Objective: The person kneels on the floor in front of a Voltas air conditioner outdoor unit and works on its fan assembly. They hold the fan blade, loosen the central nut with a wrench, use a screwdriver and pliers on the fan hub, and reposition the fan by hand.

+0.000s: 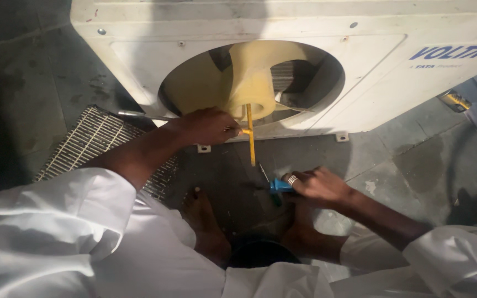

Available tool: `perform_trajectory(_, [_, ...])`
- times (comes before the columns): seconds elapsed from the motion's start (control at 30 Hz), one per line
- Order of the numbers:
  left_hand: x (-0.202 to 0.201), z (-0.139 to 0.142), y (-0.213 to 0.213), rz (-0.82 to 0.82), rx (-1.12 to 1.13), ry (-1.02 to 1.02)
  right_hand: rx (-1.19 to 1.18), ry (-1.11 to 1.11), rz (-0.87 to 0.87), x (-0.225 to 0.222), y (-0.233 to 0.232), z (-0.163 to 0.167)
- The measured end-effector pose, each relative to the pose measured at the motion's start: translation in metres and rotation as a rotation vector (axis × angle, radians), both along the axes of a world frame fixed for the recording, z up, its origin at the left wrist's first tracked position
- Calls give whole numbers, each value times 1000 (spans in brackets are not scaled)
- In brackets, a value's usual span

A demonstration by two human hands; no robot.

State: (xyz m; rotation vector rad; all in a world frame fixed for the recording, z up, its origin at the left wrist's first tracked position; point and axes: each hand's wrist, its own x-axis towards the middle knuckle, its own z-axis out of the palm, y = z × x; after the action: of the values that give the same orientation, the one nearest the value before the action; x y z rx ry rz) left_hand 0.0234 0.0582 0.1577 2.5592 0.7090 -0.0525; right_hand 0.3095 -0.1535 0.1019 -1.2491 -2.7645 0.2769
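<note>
A white outdoor air-conditioner unit (360,77) stands on the floor with its round front opening bare, showing a cream fan blade (249,83) and its hub. My left hand (205,126) is closed on a yellow-orange tool (250,135) whose shaft runs up against the fan hub. My right hand (318,185), with a ring on one finger, grips a blue-handled screwdriver (276,185) low over the floor; its thin metal tip points up and left. Both arms wear white sleeves.
A metal fan grille (92,140) lies flat on the grey concrete floor (415,160) at the left of the unit. My two bare feet (202,218) rest on the floor below the hands. A small yellowish object (455,100) lies at the right.
</note>
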Motion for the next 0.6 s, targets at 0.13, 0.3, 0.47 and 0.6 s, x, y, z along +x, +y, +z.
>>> perform_trajectory(0.13, [2, 4, 0, 33, 6, 70, 22, 36, 28, -1, -1, -1])
perform_trajectory(0.3, [5, 6, -1, 27, 35, 93, -29, 5, 19, 2, -3, -13])
perform_trajectory(0.47, [5, 7, -2, 35, 40, 77, -63, -131, 72, 15, -6, -45])
perform_trajectory(0.6, [4, 4, 2, 5, 55, 64, 211, 6, 208, 8, -23, -60])
